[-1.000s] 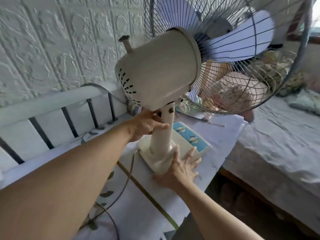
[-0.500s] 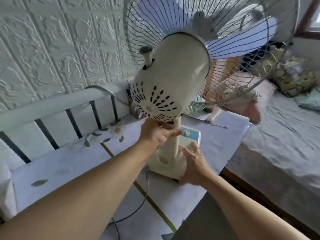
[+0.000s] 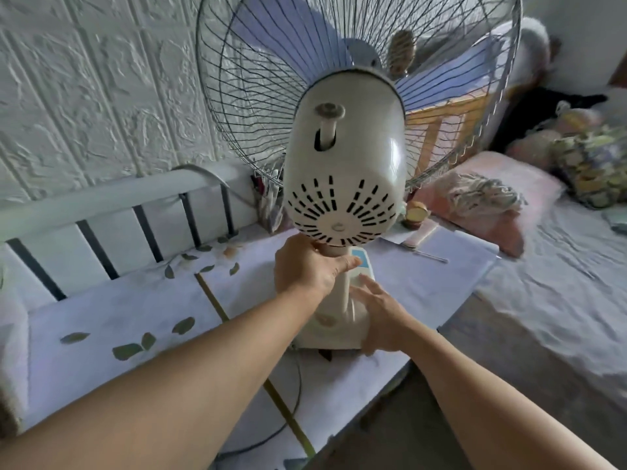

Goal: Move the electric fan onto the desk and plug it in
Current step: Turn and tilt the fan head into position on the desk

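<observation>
A cream electric fan with blue blades and a wire cage stands upright on the desk, which is covered by a white cloth with leaf prints. Its motor housing faces me, the cage faces away. My left hand is closed around the fan's neck just under the motor housing. My right hand rests on the right side of the fan's base, fingers spread toward the blue control panel. The fan's dark cord trails from the base back toward me across the desk; its plug is out of sight.
A white headboard with dark bars lines the desk's far side against the textured white wall. A bed with a pink pillow and bedding lies to the right. Small items, a cup with pens and a thin tool, sit behind the fan.
The fan has turned on the desk so that its motor housing now faces me. My right hand shifted from the base's front to its right side. My left hand kept its hold on the neck.
</observation>
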The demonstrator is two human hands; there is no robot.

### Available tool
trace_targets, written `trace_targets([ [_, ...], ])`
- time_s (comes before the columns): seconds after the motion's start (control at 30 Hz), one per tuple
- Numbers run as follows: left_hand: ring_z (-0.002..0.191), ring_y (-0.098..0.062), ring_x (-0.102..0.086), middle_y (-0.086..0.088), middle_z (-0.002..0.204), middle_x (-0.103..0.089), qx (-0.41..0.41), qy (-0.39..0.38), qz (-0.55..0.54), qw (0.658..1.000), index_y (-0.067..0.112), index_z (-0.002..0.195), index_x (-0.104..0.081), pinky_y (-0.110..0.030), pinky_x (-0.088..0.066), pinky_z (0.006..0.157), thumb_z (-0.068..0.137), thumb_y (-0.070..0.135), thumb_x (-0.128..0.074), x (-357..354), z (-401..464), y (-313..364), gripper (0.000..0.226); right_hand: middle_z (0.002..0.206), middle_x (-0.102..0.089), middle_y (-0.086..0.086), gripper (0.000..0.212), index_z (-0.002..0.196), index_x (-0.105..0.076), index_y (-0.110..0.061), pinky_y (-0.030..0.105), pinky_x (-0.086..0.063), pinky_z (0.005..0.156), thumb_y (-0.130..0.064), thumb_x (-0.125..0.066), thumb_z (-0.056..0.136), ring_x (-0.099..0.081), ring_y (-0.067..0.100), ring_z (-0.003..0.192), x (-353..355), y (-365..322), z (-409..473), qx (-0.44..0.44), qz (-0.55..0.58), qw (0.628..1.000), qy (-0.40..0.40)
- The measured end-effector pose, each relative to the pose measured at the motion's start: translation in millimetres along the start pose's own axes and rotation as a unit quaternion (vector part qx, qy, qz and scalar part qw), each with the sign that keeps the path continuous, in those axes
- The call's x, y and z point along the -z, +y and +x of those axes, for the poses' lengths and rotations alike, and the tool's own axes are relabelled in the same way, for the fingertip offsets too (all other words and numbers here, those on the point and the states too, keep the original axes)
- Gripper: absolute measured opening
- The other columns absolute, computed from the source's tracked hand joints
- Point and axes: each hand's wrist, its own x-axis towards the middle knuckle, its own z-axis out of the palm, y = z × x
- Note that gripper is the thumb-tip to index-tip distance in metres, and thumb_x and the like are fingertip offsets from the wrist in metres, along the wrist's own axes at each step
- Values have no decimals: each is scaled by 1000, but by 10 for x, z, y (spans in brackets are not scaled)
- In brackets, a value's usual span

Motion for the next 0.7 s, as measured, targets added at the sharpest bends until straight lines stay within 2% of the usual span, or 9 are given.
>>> trace_targets([
  [0.13,99,-21,-68,-2,104,-75,-4,-46,-6,999,11,97,-70,-34,-54,91,61,33,-86,48,8,-60,45,157,-6,7,113,151,-10,-29,38,-27,114,-18,-80,64,-13,32,144,-26,-110,-73,-23,7,1000,-2],
  [0.2,104,-20,-65,1,109,-70,-6,-91,1,996,9,106,-65,-30,-50,94,68,27,-82,115,-17,-89,46,155,-8,9,119,151,-6,-29,41,-22,116,-23,-82,60,-8,32,145,10,-189,-147,-42,42,998,-4],
  [0.27,113,-19,-59,0,119,-63,-5,-126,18,992,10,117,-57,-28,-45,97,72,23,-79,213,-57,-96,52,156,-3,11,122,151,-1,-29,44,-21,116,-27,-82,61,-2,33,144,80,-273,-252,-64,63,996,-6],
  [0.37,125,-23,-51,-5,135,-53,-4,-158,47,986,16,130,-44,-32,-41,103,73,18,-78,407,-149,-53,66,155,-4,9,123,152,1,-26,44,-25,114,-30,-82,62,-7,33,141,241,-390,-443,-78,80,994,10],
  [0.53,120,-23,-52,-7,134,-53,-7,-195,74,978,16,138,-37,-24,-43,89,71,12,-78,783,-268,95,79,157,0,11,113,152,-2,-26,49,-19,115,-31,-79,68,-1,33,145,639,-603,-779,-108,117,987,34],
  [0.63,128,-26,-47,-10,143,-46,21,-206,64,976,18,145,-31,-35,-45,101,73,9,-75,1036,-323,220,85,159,3,10,114,152,1,-26,49,-20,115,-30,-79,70,0,31,147,873,-764,-1004,-118,119,984,64],
  [0.7,130,-25,-46,-11,145,-44,36,-209,40,976,19,145,-29,-33,-44,103,74,7,-74,1159,-342,276,85,158,0,10,116,152,2,-25,49,-21,117,-30,-80,69,-3,31,146,994,-875,-1120,-123,136,980,82],
])
